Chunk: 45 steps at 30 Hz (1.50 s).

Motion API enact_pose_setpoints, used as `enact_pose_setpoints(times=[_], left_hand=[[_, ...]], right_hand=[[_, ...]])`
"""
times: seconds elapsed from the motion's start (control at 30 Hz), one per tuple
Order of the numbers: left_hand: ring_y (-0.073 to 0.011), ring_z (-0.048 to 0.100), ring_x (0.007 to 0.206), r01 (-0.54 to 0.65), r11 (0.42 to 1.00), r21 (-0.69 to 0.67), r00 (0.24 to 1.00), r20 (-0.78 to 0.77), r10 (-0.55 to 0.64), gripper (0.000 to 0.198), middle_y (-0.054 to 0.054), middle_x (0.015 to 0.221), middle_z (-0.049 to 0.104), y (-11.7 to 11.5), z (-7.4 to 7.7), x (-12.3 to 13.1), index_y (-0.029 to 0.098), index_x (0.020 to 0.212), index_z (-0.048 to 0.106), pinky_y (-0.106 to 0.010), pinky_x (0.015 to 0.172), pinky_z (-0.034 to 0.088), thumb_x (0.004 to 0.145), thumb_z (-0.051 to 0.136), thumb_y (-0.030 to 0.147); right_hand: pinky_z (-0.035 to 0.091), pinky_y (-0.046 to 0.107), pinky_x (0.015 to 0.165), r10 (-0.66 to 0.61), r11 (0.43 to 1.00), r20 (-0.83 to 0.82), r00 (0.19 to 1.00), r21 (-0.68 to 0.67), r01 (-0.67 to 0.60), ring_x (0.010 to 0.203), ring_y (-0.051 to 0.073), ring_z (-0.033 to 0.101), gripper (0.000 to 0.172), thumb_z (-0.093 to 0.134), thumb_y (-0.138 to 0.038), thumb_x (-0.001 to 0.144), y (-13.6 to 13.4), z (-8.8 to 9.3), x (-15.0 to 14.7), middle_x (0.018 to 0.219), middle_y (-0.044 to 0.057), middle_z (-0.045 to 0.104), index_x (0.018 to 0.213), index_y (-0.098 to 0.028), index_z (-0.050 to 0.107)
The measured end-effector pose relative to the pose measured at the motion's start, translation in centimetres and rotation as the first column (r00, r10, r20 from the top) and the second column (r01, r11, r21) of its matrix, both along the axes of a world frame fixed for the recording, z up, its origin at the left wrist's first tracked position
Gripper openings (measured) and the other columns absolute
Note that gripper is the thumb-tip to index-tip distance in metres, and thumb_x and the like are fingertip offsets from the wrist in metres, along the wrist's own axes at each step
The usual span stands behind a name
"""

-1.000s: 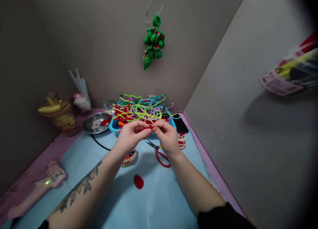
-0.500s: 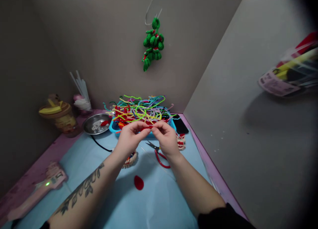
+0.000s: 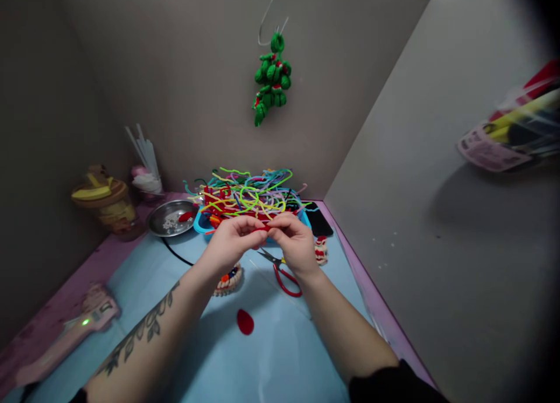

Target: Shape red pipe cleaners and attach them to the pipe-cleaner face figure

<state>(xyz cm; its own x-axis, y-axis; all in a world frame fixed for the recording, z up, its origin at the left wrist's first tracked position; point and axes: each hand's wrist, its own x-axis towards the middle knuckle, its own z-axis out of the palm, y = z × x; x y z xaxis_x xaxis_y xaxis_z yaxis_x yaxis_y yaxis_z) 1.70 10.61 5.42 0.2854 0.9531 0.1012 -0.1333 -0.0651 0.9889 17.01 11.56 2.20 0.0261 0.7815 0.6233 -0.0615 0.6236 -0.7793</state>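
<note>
My left hand (image 3: pixel 231 241) and my right hand (image 3: pixel 294 239) meet above the blue mat (image 3: pixel 280 356), fingertips pinched together on a small red pipe-cleaner piece (image 3: pixel 264 228). Just behind them a blue tray (image 3: pixel 200 223) holds a tangle of coloured pipe cleaners (image 3: pixel 247 193). Red-handled scissors (image 3: pixel 282 272) lie under my right wrist. A small round woven craft piece (image 3: pixel 227 279) sits under my left wrist, and a red oval shape (image 3: pixel 245 321) lies on the mat nearer to me.
A metal dish (image 3: pixel 170 218) and a lidded jar (image 3: pixel 105 203) stand at the back left, with a pink glue gun (image 3: pixel 65 333) at the near left. A black phone (image 3: pixel 318 222) and a small figurine (image 3: pixel 321 250) lie right. A green ornament (image 3: pixel 271 79) hangs on the wall.
Both hands stay pinched on the red piece with only slight finger shifts. The view has tilted a little.
</note>
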Motion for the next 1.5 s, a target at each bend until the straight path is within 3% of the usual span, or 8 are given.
enact_pose_setpoints(times=[0.17, 0.43, 0.63, 0.77, 0.93, 1.1, 1.3, 1.5], left_hand=[[-0.0087, 0.056, 0.056, 0.090, 0.994, -0.059, 0.995, 0.039, -0.088, 0.015, 0.003, 0.061, 0.064, 0.4, -0.7, -0.3, 0.015, 0.076, 0.065, -0.019, 0.055, 0.044, 0.068, 0.074, 0.025], [-0.0103, 0.058, 0.059, 0.039, 0.998, -0.042, 0.999, -0.002, -0.039, 0.019, 0.001, 0.063, 0.065, 0.2, 0.0, -0.3, 0.015, 0.075, 0.067, -0.020, 0.055, 0.045, 0.067, 0.075, 0.030], [-0.0087, 0.054, 0.056, -0.093, 0.994, 0.064, 0.994, -0.051, 0.097, 0.017, 0.002, 0.062, 0.063, -0.3, 0.7, 0.1, 0.014, 0.072, 0.067, -0.020, 0.055, 0.043, 0.065, 0.074, 0.028], [-0.0093, 0.054, 0.059, -0.118, 0.988, 0.100, 0.989, -0.077, 0.126, 0.015, 0.002, 0.065, 0.063, -0.5, 0.9, 0.2, 0.014, 0.073, 0.066, -0.020, 0.055, 0.043, 0.066, 0.072, 0.026], [-0.0082, 0.051, 0.056, -0.073, 0.993, 0.098, 0.991, -0.109, 0.083, 0.013, 0.002, 0.061, 0.060, -0.4, 1.1, 0.2, 0.013, 0.070, 0.065, -0.019, 0.054, 0.040, 0.068, 0.069, 0.025], [-0.0077, 0.049, 0.053, 0.015, 0.999, 0.036, 0.998, -0.067, -0.013, 0.013, 0.003, 0.056, 0.058, -0.1, 0.4, -0.1, 0.014, 0.069, 0.064, -0.020, 0.053, 0.039, 0.068, 0.069, 0.026], [-0.0078, 0.049, 0.051, 0.108, 0.992, -0.069, 0.994, -0.020, -0.109, 0.011, 0.003, 0.055, 0.057, 0.4, -0.7, -0.4, 0.015, 0.069, 0.065, -0.020, 0.052, 0.039, 0.068, 0.068, 0.025], [-0.0086, 0.049, 0.051, 0.098, 0.992, -0.079, 0.994, -0.040, -0.101, 0.010, 0.002, 0.056, 0.058, 0.3, -0.7, -0.3, 0.015, 0.068, 0.065, -0.021, 0.051, 0.038, 0.066, 0.068, 0.024]], right_hand=[[0.045, 0.030, 0.071, 0.070, 0.998, 0.016, 0.997, -0.010, -0.070, 0.075, 0.016, 0.058, 0.003, 0.075, -0.024, 0.074, 0.0, 0.3, 0.2, 0.076, 0.001, 0.063, 0.076, -0.024, 0.073], [0.044, 0.028, 0.068, 0.103, 0.981, -0.078, 0.992, -0.154, -0.114, 0.071, 0.014, 0.056, 0.010, 0.076, -0.030, 0.072, 0.5, -0.7, -0.1, 0.074, 0.000, 0.063, 0.075, -0.022, 0.072], [0.031, 0.022, 0.047, 0.159, 0.864, -0.405, 0.901, -0.385, -0.326, 0.048, 0.008, 0.040, 0.027, 0.083, -0.037, 0.059, -0.1, -0.1, -1.3, 0.058, -0.005, 0.054, 0.072, -0.020, 0.066], [0.025, 0.021, 0.045, 0.167, 0.822, -0.492, 0.854, -0.408, -0.396, 0.046, 0.006, 0.035, 0.034, 0.085, -0.040, 0.055, -0.3, 0.1, -1.7, 0.056, -0.005, 0.052, 0.071, -0.019, 0.064], [0.030, 0.022, 0.048, 0.177, 0.871, -0.436, 0.882, -0.347, -0.347, 0.050, 0.008, 0.040, 0.028, 0.083, -0.039, 0.061, -0.1, -0.7, -1.6, 0.060, -0.004, 0.054, 0.072, -0.020, 0.066], [0.042, 0.028, 0.067, 0.120, 0.987, -0.169, 0.978, -0.089, -0.136, 0.071, 0.014, 0.054, 0.011, 0.076, -0.032, 0.073, 0.3, -1.1, -0.8, 0.074, 0.000, 0.061, 0.075, -0.023, 0.071], [0.043, 0.031, 0.072, 0.125, 0.992, -0.035, 0.992, -0.001, -0.125, 0.076, 0.016, 0.055, 0.005, 0.072, -0.030, 0.078, 0.2, -0.8, -0.2, 0.077, 0.001, 0.059, 0.077, -0.025, 0.071], [0.042, 0.032, 0.071, 0.079, 0.997, -0.013, 0.997, -0.014, -0.079, 0.074, 0.017, 0.053, 0.019, 0.070, -0.040, 0.078, 0.2, -1.1, -0.5, 0.076, 0.001, 0.057, 0.072, -0.023, 0.067]])
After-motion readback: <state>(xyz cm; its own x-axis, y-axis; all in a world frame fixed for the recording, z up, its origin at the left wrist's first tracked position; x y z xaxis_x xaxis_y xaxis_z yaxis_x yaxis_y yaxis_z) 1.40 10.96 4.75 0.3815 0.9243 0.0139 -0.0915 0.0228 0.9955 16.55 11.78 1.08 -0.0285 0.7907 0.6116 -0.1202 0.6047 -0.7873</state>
